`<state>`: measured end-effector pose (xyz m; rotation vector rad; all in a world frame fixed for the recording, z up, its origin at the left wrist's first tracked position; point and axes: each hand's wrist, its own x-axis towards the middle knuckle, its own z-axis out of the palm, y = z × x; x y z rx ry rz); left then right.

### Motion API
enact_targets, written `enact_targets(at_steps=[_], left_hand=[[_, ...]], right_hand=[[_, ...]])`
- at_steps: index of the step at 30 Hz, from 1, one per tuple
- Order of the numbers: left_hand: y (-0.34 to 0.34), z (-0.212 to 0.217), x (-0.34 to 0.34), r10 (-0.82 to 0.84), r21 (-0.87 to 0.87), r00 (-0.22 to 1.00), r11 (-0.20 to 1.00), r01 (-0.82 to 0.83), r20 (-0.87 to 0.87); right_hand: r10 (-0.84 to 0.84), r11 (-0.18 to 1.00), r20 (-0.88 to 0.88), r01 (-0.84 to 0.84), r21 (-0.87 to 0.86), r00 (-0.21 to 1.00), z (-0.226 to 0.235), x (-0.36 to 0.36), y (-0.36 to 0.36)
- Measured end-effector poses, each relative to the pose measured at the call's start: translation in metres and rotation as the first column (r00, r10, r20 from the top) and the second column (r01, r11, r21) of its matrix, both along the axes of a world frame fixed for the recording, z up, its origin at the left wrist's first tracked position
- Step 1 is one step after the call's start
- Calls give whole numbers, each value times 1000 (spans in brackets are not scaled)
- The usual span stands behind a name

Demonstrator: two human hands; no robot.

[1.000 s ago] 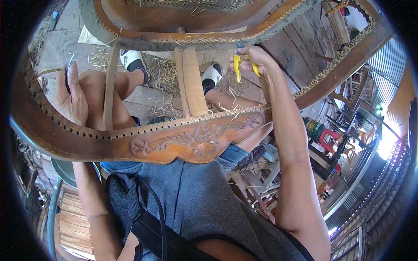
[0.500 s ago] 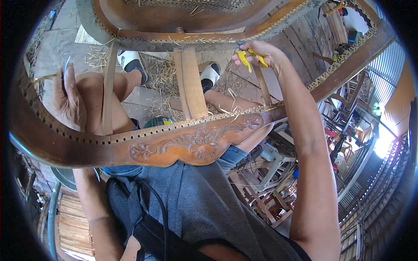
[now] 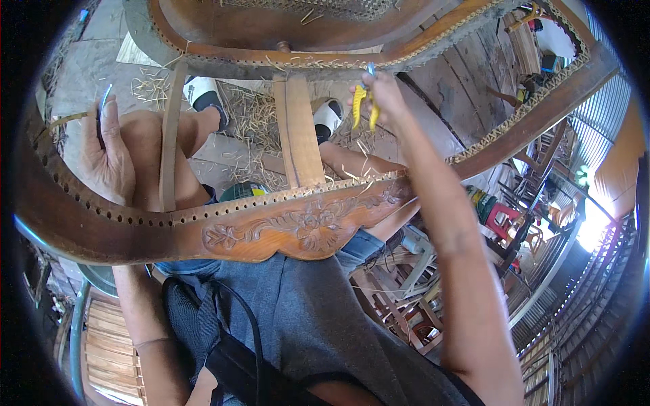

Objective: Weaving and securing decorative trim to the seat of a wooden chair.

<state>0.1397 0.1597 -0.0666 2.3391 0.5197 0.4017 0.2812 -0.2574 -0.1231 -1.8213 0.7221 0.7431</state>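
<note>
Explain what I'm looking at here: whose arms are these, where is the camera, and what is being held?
The camera sits on a person's head and looks down through a fisheye lens, so straight edges bend. Both bare arms are the wearer's own. A carved wooden chair frame with a row of holes along its rim lies across the lap. The left hand grips the frame's left side with a thin blade-like tool. The right hand holds yellow-handled pliers up near the frame's far rail. Cane scraps litter the floor.

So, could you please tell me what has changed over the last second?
The right hand, holding the yellow-handled pliers, has shifted a little leftward along the far caned rail. The left hand keeps its grip on the carved wooden chair frame, which lies much as before.
</note>
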Motion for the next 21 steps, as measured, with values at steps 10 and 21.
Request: enact_targets(at_steps=[10, 21], left_hand=[[0, 0, -1, -30, 67, 990, 998, 21, 135], [0, 9, -3, 35, -55, 997, 998, -31, 71]], right_hand=[[647, 638, 295, -287, -715, 703, -38, -14, -9], [503, 737, -50, -458, -498, 863, 39, 5, -21]])
